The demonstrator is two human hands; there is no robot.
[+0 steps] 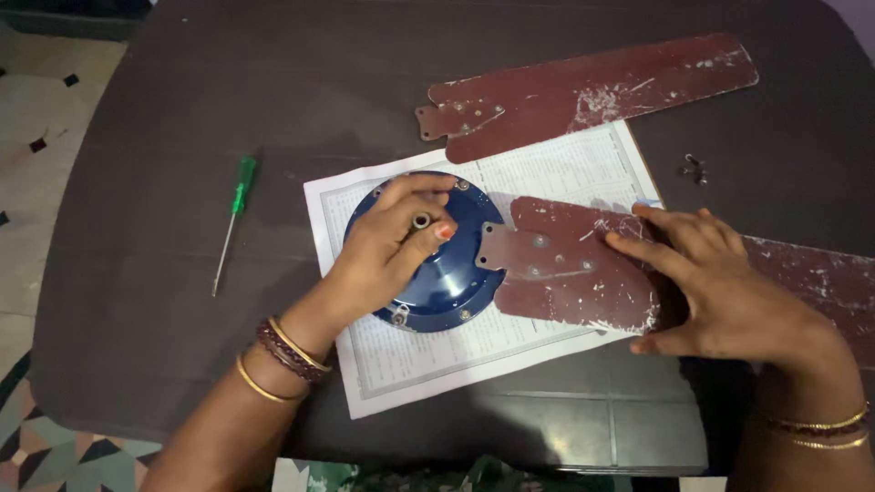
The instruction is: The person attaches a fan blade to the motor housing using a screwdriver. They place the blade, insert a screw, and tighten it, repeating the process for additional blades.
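The left hand (392,241) rests on top of a round blue fan motor housing (447,273); its fingers curl loosely around the short metal shaft (422,221) in the middle, so it is half closed and steadying the housing, not gripping hard. The right hand (711,282) lies flat and wide on a dark red fan blade (565,273), pressing it down; it holds nothing inside it.

The housing sits on a printed sheet of paper (401,364) in the middle of a dark table (164,319); the blade's metal bracket (524,255) touches the right edge of the housing, and I can see screw heads on the bracket, but I cannot tell if they are tight.

A second fan blade (592,91) lies apart near the far side of the table; a green screwdriver (232,219) lies well to the left, away from both hands; a few small screws (693,169) sit loose on the right.

What could go wrong: the paper may slide under the housing if a hand pushes sideways, and then the bracket holes would not line up; the loose screws are small and could roll off the table if the blade bumps them; the blade sticks out past the table edge, so it may tip if the flat hand lifts.
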